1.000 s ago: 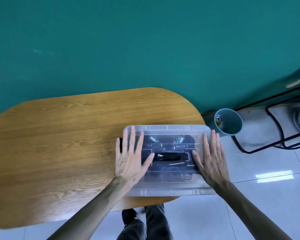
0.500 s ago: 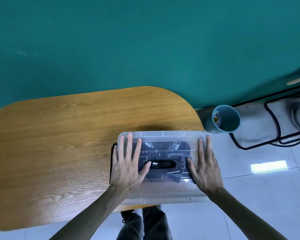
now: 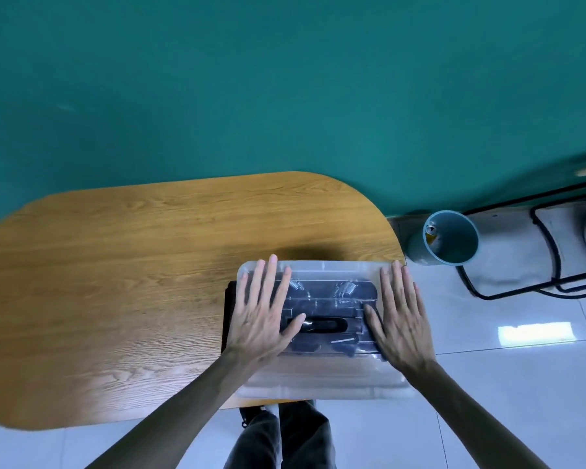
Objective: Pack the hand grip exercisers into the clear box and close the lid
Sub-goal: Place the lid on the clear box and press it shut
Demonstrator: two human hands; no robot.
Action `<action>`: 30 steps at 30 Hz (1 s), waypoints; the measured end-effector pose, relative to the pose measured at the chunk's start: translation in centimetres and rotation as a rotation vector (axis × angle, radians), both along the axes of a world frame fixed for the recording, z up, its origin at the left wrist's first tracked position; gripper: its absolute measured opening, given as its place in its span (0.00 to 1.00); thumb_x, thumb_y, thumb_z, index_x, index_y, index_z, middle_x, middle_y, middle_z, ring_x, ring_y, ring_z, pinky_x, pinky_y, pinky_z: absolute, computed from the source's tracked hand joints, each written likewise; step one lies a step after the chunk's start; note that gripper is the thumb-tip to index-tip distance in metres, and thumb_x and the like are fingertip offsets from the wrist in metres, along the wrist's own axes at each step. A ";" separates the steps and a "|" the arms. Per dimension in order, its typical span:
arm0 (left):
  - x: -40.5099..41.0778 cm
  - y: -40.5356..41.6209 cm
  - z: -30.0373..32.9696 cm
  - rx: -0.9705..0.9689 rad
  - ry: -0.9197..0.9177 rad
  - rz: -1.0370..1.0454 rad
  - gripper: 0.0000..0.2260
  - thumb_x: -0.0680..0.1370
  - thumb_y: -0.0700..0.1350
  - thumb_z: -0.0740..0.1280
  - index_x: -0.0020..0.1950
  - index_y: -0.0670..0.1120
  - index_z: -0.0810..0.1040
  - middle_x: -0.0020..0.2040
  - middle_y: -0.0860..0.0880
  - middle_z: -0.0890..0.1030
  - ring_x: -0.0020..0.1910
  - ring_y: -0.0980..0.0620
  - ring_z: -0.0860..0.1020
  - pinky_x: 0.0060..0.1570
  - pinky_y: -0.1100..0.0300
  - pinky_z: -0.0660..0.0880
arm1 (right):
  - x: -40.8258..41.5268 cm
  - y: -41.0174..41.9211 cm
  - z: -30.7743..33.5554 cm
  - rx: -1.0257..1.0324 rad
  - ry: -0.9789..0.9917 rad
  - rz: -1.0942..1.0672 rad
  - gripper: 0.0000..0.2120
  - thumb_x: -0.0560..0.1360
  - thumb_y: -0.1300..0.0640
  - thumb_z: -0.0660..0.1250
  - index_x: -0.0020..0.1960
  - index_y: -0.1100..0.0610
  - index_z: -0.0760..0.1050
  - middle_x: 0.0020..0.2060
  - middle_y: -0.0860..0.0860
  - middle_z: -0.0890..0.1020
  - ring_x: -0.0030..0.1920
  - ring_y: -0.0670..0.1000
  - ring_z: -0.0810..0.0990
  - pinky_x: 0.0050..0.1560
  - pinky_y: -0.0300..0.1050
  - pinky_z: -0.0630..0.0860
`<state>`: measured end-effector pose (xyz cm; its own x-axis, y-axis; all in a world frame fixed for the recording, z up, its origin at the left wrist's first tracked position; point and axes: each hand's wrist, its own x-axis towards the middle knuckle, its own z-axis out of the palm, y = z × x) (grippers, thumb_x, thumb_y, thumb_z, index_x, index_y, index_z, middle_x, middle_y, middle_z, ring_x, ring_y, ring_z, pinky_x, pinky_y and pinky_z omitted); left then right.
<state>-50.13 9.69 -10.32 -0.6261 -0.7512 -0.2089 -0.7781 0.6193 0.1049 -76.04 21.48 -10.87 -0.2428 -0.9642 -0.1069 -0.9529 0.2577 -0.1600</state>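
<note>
A round blue plastic bin [image 3: 449, 238] and a black wire frame [image 3: 521, 289] stand on the white tiled floor [image 3: 504, 384] right of the oval wooden desk [image 3: 132, 282]. At the desk's right end, overhanging its near edge, sits the clear plastic box [image 3: 322, 377], lid [image 3: 325, 269] on, dark hand grip exercisers [image 3: 339, 292] inside. The left hand [image 3: 263, 316] and right hand [image 3: 400, 319] lie flat on the lid, fingers spread. A teal wall [image 3: 285, 79] stands behind.

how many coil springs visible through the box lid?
2. One spring shows through the lid beside the left hand fingers; the other spring lies toward the right hand. More may be hidden under the hands or dark grips.
</note>
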 end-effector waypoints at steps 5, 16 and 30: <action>-0.2 0.0 0.0 0.018 -0.052 -0.007 0.37 0.82 0.67 0.50 0.84 0.45 0.48 0.84 0.40 0.45 0.82 0.40 0.44 0.78 0.36 0.51 | -0.4 0.0 -0.5 -0.007 -0.050 -0.004 0.34 0.83 0.45 0.54 0.81 0.64 0.50 0.81 0.62 0.50 0.81 0.62 0.49 0.76 0.62 0.61; -0.4 -0.2 0.0 0.007 -0.096 -0.030 0.39 0.82 0.67 0.52 0.83 0.42 0.52 0.83 0.37 0.47 0.82 0.37 0.47 0.76 0.32 0.52 | -0.4 -0.5 -0.1 0.023 -0.012 0.080 0.32 0.85 0.48 0.50 0.79 0.70 0.50 0.78 0.69 0.50 0.79 0.69 0.49 0.75 0.67 0.60; 0.6 0.8 0.9 0.048 -0.040 0.009 0.35 0.84 0.63 0.52 0.84 0.43 0.49 0.83 0.39 0.46 0.82 0.39 0.45 0.77 0.36 0.54 | -0.6 0.5 0.8 0.041 -0.079 0.003 0.29 0.85 0.50 0.49 0.81 0.64 0.49 0.81 0.61 0.50 0.81 0.60 0.49 0.78 0.60 0.57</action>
